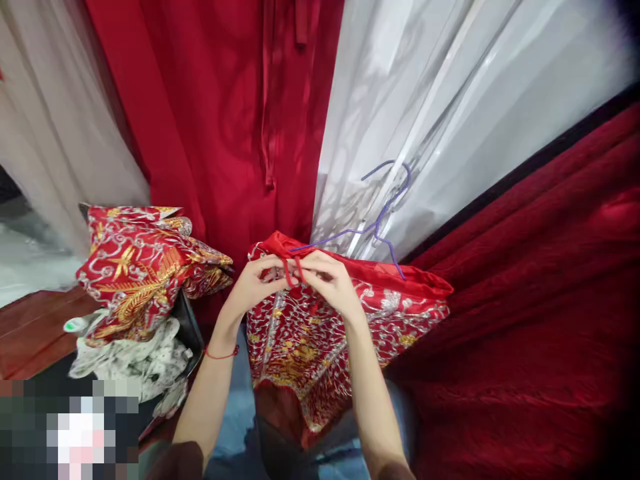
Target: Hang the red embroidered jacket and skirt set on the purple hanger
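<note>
A red garment [300, 347] embroidered in gold and silver hangs in front of me, its plain red waistband [425, 280] along the top. A purple wire hanger [383, 217] pokes up out of the waistband, hook upward. At the left end of the band, my left hand [263, 277] pinches a thin red cord [289, 272], thumb and fingers together. Close beside it, my right hand [323, 277] pinches the same red cord, the fingertips of both hands nearly meeting. Whether the cord is knotted cannot be made out.
On the left, a folded red and gold embroidered cloth [135, 267] lies over a crumpled white patterned cloth [145, 360] on a dark surface. Red curtains [225, 120] and white curtains [370, 80] hang behind. Dark red drapery [525, 347] fills the right side.
</note>
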Demonstrator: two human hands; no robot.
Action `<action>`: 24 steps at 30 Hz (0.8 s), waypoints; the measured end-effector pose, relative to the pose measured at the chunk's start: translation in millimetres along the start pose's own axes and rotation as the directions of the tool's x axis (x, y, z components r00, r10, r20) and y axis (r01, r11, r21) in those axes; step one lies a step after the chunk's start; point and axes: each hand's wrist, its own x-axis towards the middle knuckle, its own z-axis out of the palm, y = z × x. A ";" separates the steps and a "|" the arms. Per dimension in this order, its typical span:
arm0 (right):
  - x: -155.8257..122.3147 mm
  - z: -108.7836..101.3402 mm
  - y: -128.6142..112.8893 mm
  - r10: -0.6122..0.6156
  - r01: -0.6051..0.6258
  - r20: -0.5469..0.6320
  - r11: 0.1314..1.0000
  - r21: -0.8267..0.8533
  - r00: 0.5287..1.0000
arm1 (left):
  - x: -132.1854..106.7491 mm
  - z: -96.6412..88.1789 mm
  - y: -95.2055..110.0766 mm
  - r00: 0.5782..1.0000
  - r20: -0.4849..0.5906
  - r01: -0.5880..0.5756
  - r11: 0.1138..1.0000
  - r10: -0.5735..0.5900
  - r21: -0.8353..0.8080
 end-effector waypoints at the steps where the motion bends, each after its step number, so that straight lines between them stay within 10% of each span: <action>1: 0.7 1.0 0.5 -0.027 0.027 0.004 0.999 -0.041 1.000 | 0.9 0.5 2.7 1.000 0.003 0.007 1.000 -0.007 -0.001; 10: 2.4 7.2 -3.0 -0.131 0.142 0.057 0.842 -0.520 0.990 | 4.3 2.0 -4.5 0.998 0.011 0.058 0.995 -0.058 -0.077; 24: 0.3 13.8 -9.6 -0.067 0.028 -0.031 0.738 -0.674 0.997 | 2.3 5.2 -10.1 0.991 -0.058 -0.119 0.990 0.124 0.079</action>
